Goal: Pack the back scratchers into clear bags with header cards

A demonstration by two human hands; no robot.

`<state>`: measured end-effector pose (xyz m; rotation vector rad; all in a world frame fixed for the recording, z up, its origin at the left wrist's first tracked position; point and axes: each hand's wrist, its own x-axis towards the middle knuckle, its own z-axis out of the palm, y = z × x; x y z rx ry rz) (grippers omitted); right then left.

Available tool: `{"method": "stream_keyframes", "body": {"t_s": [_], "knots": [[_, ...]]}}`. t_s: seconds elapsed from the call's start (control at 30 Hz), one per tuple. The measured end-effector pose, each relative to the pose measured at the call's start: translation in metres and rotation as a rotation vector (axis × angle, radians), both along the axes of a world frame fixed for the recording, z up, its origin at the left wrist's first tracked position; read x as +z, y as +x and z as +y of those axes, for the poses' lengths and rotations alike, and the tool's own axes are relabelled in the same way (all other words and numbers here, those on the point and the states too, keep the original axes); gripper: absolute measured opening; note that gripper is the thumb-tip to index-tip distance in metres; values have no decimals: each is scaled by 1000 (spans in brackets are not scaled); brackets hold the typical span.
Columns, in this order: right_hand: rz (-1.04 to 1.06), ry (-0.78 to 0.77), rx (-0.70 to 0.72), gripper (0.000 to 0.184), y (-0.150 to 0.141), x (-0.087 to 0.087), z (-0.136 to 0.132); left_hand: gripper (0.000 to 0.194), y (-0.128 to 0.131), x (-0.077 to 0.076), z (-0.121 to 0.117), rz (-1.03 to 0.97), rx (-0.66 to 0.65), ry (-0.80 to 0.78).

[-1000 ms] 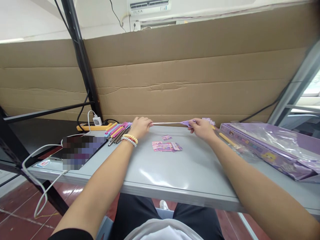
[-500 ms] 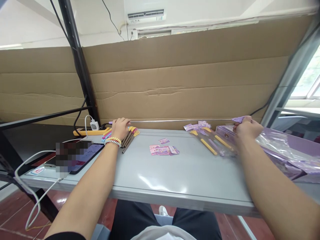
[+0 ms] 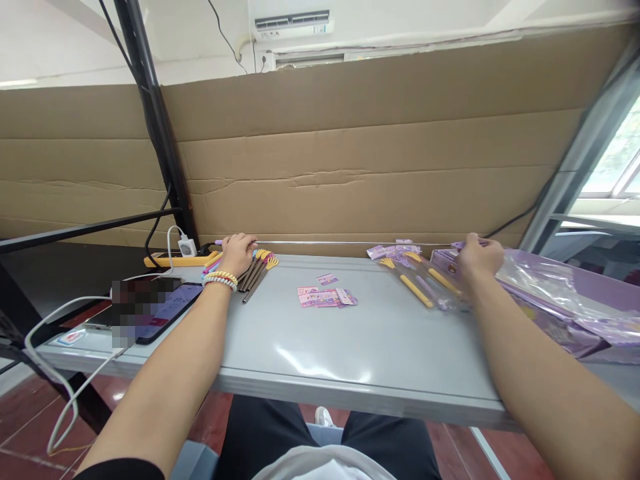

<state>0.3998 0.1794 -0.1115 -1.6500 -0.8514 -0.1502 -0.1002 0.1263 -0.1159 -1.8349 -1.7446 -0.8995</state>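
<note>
A telescopic back scratcher [image 3: 345, 243] with a thin metal rod is stretched out level along the back edge of the table. My left hand [image 3: 239, 255] is closed round its purple handle end at the left. At the other end my right hand [image 3: 480, 257] is closed on the purple head, which is mostly hidden by the fingers. Beside my left hand lies a bunch of back scratchers [image 3: 257, 275] with dark rods and yellow claw heads. Left of my right hand lie yellow-handled back scratchers [image 3: 415, 290] and clear-bagged ones.
Small pink cards [image 3: 325, 298] lie mid-table, purple packets [image 3: 393, 252] at the back. On the right stands a purple box [image 3: 595, 287] with clear plastic. A phone [image 3: 170, 313], a white cable [image 3: 75, 393] and a yellow power strip [image 3: 160, 260] occupy the left. Cardboard [image 3: 350, 167] walls the back.
My right hand has moved a little left with the back scratcher's head, so the visible rod is shorter. My left hand keeps its hold on the handle.
</note>
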Motion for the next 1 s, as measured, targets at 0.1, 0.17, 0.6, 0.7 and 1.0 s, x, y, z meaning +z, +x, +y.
{"method": "stream_keyframes", "body": {"t_s": [0.1, 0.17, 0.6, 0.7, 1.0], "knots": [[52, -103, -39, 36, -9, 3, -11, 23, -2, 3, 0, 44, -8, 18], [35, -146, -11, 37, -18, 6, -19, 22, -1, 5, -1, 80, -19, 11], [-345, -157, 762, 27, -160, 9, -62, 26, 121, 5, -33, 384, -243, 34], [-369, -130, 869, 24, -180, 4, -76, 28, 135, 1, -38, 408, -239, 23], [-75, -361, 1244, 27, -176, -20, -63, 25, 127, -4, -33, 451, -278, -23]]}}
